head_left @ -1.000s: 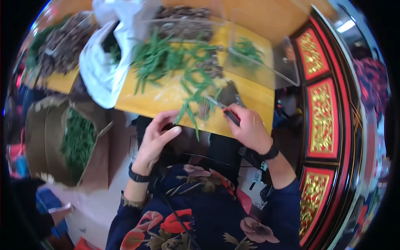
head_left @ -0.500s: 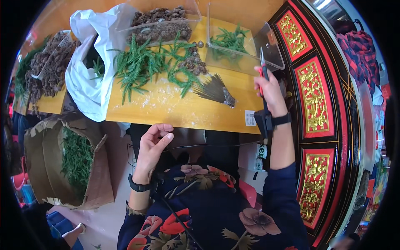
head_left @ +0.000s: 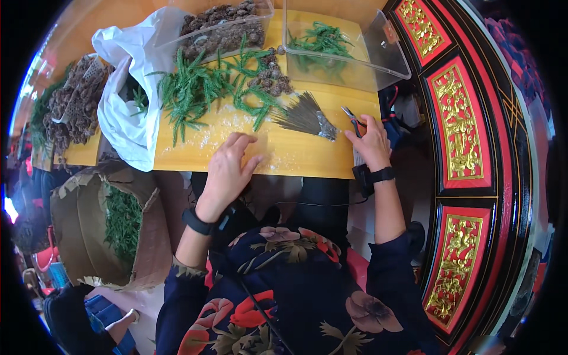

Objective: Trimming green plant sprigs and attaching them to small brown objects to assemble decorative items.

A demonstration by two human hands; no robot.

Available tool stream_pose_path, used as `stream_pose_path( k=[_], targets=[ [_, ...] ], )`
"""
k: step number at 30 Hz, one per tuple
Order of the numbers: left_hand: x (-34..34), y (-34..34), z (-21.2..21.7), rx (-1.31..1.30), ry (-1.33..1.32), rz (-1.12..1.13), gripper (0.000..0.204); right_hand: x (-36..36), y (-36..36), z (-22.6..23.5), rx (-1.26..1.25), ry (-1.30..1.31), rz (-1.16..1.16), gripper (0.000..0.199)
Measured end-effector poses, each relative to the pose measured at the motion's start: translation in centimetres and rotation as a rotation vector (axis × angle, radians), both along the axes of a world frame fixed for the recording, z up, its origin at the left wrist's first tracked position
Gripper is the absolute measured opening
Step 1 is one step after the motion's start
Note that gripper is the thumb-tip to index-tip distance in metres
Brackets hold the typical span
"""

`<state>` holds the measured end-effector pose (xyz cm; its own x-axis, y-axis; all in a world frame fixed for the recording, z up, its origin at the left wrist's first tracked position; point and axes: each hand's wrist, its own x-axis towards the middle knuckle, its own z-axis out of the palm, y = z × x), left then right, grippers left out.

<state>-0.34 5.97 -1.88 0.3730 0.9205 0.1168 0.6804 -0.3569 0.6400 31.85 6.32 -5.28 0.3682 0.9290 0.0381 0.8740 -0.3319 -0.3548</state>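
Observation:
Near the right side of the yellow board, my right hand (head_left: 374, 144) closes round the dark and red handles of small pliers (head_left: 355, 122), whose jaws point up and left. Just left of the jaws lies a fan-shaped bundle of thin brown stems (head_left: 305, 115), its grey end bound. My left hand (head_left: 228, 171) is over the board's front edge, holding nothing, with thumb and fingers apart. Beyond it are a pile of green artificial sprigs (head_left: 192, 89), a curved green sprig (head_left: 255, 102) and several small brown cones (head_left: 272, 80).
On the yellow board (head_left: 177, 155) stand two clear plastic boxes, one with brown cones (head_left: 225, 26), one with green sprigs (head_left: 325, 41). A white bag (head_left: 131, 127) hangs at its left. Below is a cardboard box (head_left: 86, 231) of greenery. Carved red-and-gold panels (head_left: 457, 130) border the right.
My right hand has come down toward the board, and the pliers have tipped from upright to slanting left. My left hand has moved forward over the board's edge, its fingers spreading.

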Motion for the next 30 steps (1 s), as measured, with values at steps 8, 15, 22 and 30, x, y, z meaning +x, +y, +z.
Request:
stream_pose_path(
  k=[8, 15, 22, 30],
  targets=[
    [1.3, 5.4, -2.3, 0.285, 0.126, -0.052, 0.038, -2.4, -0.5, 1.3, 0.365, -0.082, 0.222, 0.039],
    [3.5, 7.3, -0.1, 0.091, 0.653, 0.159, 0.021, -8.1, 2.2, 0.3, 0.339, 0.091, 0.441, 0.017],
    [5.4, 10.8, -1.6, 0.343, 0.412, 0.216, 0.022, -8.7, 3.7, -1.9, 0.294, 0.077, 0.423, 0.006],
    [8.9, 12.5, -5.4, 0.341, 0.372, 0.09, 0.017, -9.4, 2.5, -0.8, 0.215, -0.021, 0.35, 0.007]
  ],
)
